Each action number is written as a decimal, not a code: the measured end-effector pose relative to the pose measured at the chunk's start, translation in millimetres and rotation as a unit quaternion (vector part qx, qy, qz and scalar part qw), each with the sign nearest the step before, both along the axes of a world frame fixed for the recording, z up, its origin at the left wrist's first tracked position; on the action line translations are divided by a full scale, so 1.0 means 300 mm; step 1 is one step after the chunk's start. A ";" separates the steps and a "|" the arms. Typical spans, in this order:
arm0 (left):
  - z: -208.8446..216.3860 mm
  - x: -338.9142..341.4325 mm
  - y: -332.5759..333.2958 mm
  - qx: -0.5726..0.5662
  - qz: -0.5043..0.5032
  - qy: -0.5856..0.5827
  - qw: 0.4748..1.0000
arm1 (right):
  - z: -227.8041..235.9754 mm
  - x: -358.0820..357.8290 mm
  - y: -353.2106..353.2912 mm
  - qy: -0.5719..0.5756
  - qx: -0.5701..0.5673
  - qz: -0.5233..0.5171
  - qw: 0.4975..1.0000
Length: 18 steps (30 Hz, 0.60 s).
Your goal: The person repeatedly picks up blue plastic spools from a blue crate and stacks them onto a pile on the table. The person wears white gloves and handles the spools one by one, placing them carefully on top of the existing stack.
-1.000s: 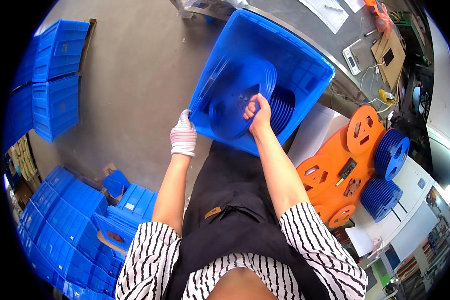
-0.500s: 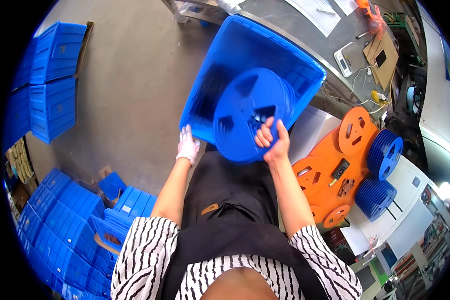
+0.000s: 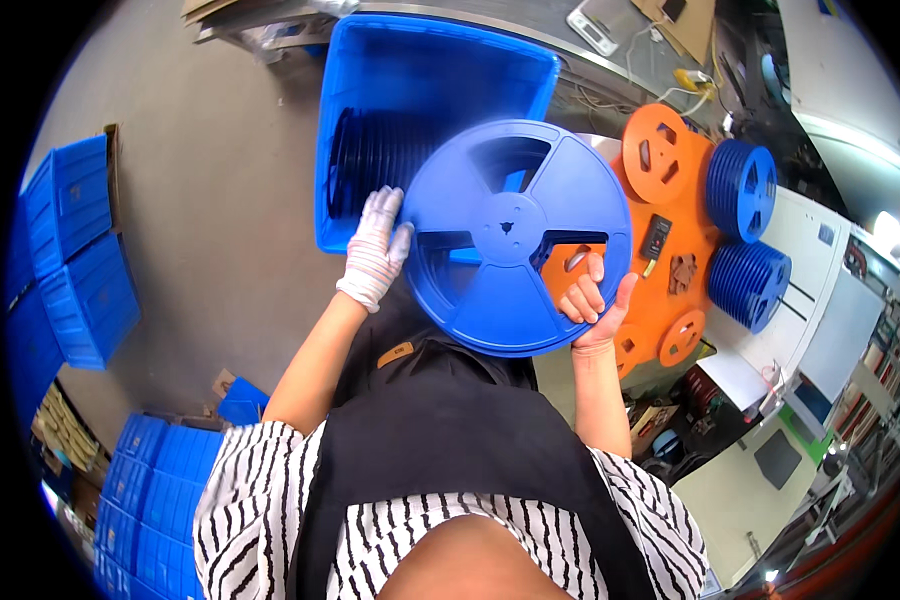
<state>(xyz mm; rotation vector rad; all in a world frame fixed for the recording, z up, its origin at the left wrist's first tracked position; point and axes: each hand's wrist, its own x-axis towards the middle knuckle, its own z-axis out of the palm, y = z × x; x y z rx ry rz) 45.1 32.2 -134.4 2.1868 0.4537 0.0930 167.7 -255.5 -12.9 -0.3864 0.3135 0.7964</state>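
Note:
A large blue plastic reel [image 3: 515, 240] with fan-shaped openings is held up in front of my apron, its flat face toward me. My bare right hand [image 3: 596, 302] grips it at the lower right, fingers through an opening and thumb at the rim. On the reel's left side, my left hand [image 3: 372, 252] in a white glove is open, fingers stretched out beside the rim; whether it touches is hard to make out. Behind the reel stands a blue plastic bin [image 3: 335, 95]. Inside it, dark blue reels [image 3: 375, 155] stand in a row, partly hidden by the held reel.
To the right, an orange round-cornered table [image 3: 638, 225] bears orange reels [image 3: 657, 153], a black handheld device [image 3: 656, 238] and blue reel stacks [image 3: 738, 190]. A metal workbench [image 3: 460, 22] with a white scale [image 3: 592, 27] runs along the back. Blue bins [image 3: 68, 205] stand at left.
The reel has come up out of the bin and moved right in my right hand. My gloved left hand has left the bin's edge for the reel's left side. The view has turned rightward.

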 end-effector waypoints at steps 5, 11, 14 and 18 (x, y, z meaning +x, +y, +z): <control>0.222 0.128 -0.095 0.145 -0.027 -0.034 0.989 | 0.039 -0.056 -0.012 -0.033 0.028 -0.050 0.998; 0.344 0.213 -0.314 -0.205 -0.036 0.244 0.947 | 0.129 -0.103 0.118 -0.136 -0.083 -0.012 0.987; 0.224 0.238 -0.361 -0.444 0.001 0.174 0.879 | 0.178 -0.134 0.142 -0.182 -0.232 0.066 0.953; 0.231 0.260 -0.317 -0.716 0.029 0.144 0.683 | 0.256 -0.094 0.062 -0.184 -0.343 0.005 0.921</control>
